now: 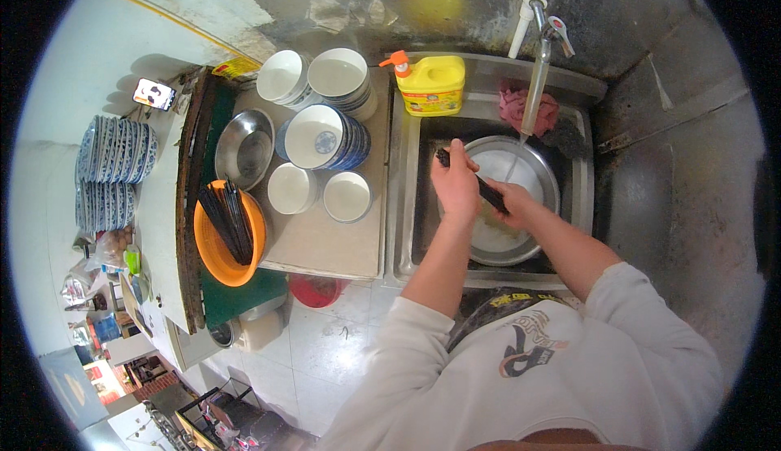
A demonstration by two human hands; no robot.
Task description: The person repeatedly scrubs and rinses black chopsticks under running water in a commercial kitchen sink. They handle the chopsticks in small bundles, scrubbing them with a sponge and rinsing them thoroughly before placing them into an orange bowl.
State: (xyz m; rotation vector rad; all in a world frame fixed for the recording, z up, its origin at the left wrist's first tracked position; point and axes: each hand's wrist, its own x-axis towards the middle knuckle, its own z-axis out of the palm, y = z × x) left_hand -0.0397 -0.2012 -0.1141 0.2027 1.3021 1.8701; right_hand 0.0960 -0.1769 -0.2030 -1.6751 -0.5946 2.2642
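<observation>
My left hand (455,184) is closed around one end of a bundle of black chopsticks (491,196). Lower down, my right hand (515,205) grips the same bundle near its other end. The chopsticks slant above a round metal basin (555,181) standing in the sink (579,207). Water runs from the tap (536,85) into the basin, where whitish, sudsy water shows. Between my palms and fingers, part of the bundle is hidden.
A yellow pump bottle (435,85) and a pink cloth (527,111) sit at the sink's back. Stacked bowls (314,135), a metal bowl (245,148) and an orange basin (213,249) holding more black chopsticks are to the left. Patterned plates (118,148) stand beyond.
</observation>
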